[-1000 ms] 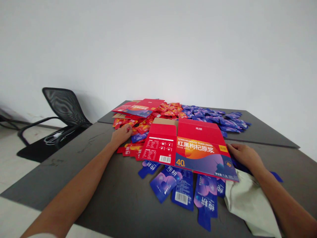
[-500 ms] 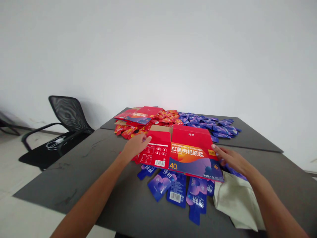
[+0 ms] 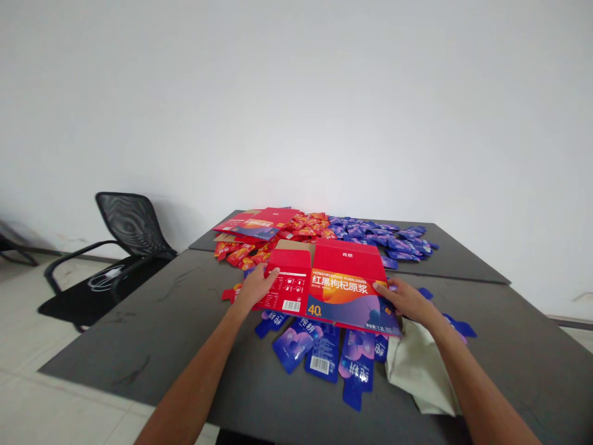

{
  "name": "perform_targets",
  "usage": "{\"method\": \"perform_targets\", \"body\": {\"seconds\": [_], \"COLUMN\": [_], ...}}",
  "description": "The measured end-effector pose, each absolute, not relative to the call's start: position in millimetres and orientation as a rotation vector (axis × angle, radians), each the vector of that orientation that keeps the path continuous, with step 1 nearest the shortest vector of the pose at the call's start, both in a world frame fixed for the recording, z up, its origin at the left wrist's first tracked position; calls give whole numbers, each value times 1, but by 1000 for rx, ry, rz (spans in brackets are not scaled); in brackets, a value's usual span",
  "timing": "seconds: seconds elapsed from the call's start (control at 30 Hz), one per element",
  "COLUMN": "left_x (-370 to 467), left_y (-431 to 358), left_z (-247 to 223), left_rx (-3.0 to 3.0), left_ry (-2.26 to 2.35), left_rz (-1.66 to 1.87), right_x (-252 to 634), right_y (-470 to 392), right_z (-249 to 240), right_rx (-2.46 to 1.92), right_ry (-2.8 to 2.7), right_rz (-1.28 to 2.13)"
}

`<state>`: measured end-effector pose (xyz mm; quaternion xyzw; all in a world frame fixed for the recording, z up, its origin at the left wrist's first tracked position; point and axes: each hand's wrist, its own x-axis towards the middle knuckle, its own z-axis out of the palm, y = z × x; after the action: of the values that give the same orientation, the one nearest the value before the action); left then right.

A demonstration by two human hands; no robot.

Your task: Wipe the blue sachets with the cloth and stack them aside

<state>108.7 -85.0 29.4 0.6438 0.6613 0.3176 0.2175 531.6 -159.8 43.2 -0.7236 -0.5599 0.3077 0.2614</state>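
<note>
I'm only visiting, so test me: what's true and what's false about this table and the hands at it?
1. The left hand and right hand are at opposite sides of the near carton. True.
2. In the far pile, the blue packets lie left of the red packets. False: they lie to the right.
3. The near carton's front shows a large 40. True.
4. The pale cloth hangs over the chair. False: it is by the right forearm.
5. The chair has a mesh back. True.
</note>
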Motion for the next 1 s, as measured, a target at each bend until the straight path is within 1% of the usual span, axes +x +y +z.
{"method": "perform_targets", "body": {"seconds": [0.17, 0.33, 0.4, 0.57, 0.63, 1.0], "left_x": [113, 120, 124, 131, 132, 142], "left_y": [-85, -90, -95, -106, -109, -123], "left_z": [30, 35, 37, 42, 41, 28], "left_rx": [1651, 1513, 1459, 1351, 1312, 1231], "left_ry": [1565, 1309, 1251, 1204, 1223, 1337], "left_rz": [1142, 1298, 1344, 1412, 1433, 1534], "right_x": [525, 517, 511, 493, 487, 464], "right_y": [-163, -162, -161, -166, -169, -185], "right_z": [50, 51, 51, 56, 58, 59], "right_rx": [-1795, -1525, -1525, -1557, -1554, -1434], "right_ry": [-1456, -1314, -1312, -1312, -1301, -1238], "right_rz": [862, 947, 846, 452, 365, 274]}}
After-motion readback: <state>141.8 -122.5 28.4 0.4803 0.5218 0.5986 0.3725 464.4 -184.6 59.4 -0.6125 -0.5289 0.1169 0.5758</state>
